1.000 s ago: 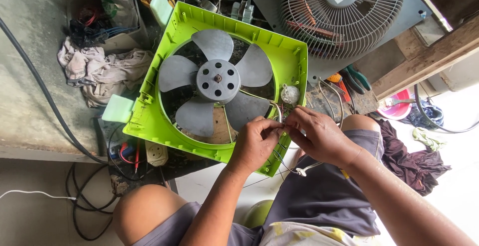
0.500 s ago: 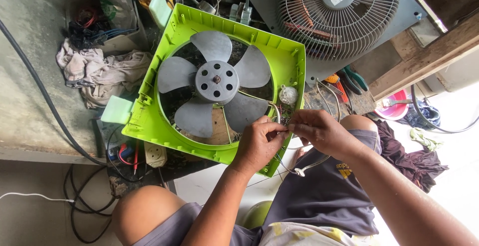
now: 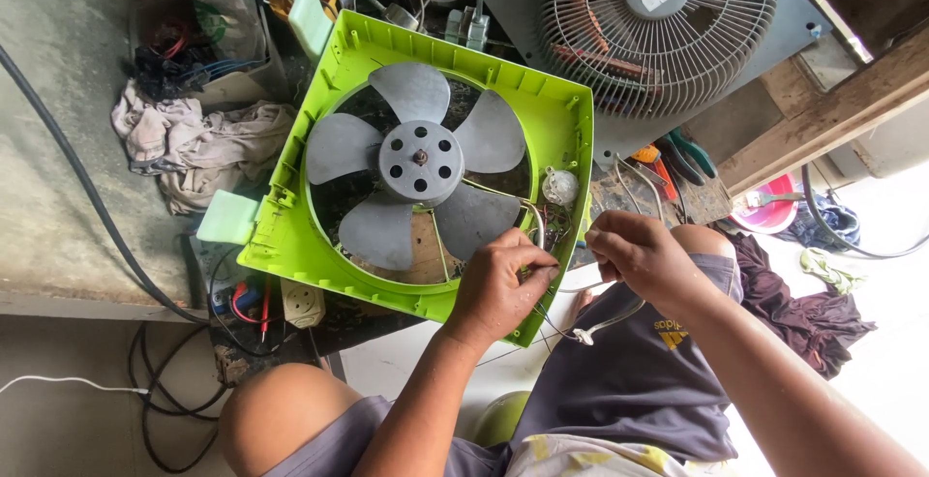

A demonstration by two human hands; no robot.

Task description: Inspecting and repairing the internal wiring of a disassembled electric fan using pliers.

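A lime-green square fan housing point(image 3: 319, 254) with grey blades point(image 3: 418, 158) lies tilted before me, its near corner over my lap. My left hand point(image 3: 498, 288) rests on that near right corner, thumb and fingers pinched on thin wires point(image 3: 538, 262) that run from the housing. My right hand point(image 3: 639, 256) is just to the right, fingers closed on the same bundle of wires beside the frame's edge. A small white round part point(image 3: 559, 187) sits on the frame above my hands. More wire point(image 3: 605, 324) hangs below them over my grey shorts.
A grey fan with a wire guard point(image 3: 658, 27) lies at the top right. Rags point(image 3: 198, 143) and a box of cables point(image 3: 194, 51) are at the left. Pliers point(image 3: 682, 156) lie right of the housing. Black cables point(image 3: 87, 196) cross the concrete ledge. A pink tub point(image 3: 769, 208) stands far right.
Both hands have stayed at the near right corner with small finger shifts on the wires. The view has tilted slightly.
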